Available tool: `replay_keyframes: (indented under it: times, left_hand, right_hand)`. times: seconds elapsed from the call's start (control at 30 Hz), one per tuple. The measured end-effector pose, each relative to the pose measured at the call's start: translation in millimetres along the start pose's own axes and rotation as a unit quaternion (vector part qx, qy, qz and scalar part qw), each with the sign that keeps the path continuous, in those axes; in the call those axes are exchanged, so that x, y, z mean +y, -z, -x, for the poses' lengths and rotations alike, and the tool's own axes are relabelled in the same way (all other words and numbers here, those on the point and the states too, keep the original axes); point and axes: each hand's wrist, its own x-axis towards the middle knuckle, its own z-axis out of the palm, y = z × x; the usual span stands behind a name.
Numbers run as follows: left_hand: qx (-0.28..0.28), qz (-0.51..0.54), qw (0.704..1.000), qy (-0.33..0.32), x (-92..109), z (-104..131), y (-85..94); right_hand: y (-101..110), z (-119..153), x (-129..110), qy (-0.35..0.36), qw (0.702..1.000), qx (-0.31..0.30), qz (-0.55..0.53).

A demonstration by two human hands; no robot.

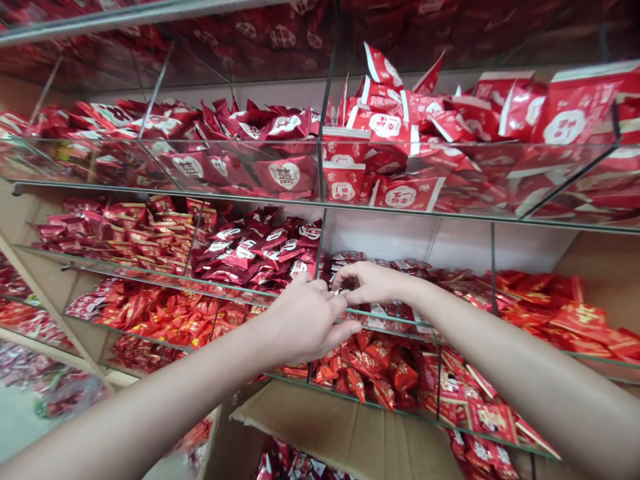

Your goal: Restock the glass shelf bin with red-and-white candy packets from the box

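Note:
My left hand [307,317] is at the front glass lip [250,293] of the middle shelf, back of the hand up. Its fingers curl over the lip near a divider [323,240], while the thumb sticks out to the right. Just right of it, my right hand [367,283] reaches over the lip, thumb and fingers bent round into a pinch against the left hand's fingers. Whatever lies between the fingertips is hidden. Dark red packets with white labels [245,250] fill the compartment left of the divider. Smaller dark red packets [400,310] lie under my right hand.
Red packets with white labels [385,127] crowd the upper shelf behind its clear front panel. Orange-red packets [380,367] fill the lower shelf. Below me stands an opened cardboard box [350,427] with dark packets in it. Bagged packets [65,393] sit at lower left.

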Motion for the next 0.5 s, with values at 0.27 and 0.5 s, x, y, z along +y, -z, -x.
replay_keyframes:
  times: [0.27, 0.5]
  left_hand:
    - [-0.265, -0.009, 0.963, 0.053, 9.7, -34.7, 29.0]
    - [-0.322, 0.016, 0.942, 0.089, 12.4, -49.6, 27.9]
  right_hand:
    - [1.4, -2.7, 2.7, -0.064, 0.998, 0.03, 0.007]
    - [2.1, -3.8, 3.6, -0.062, 0.997, 0.051, 0.022]
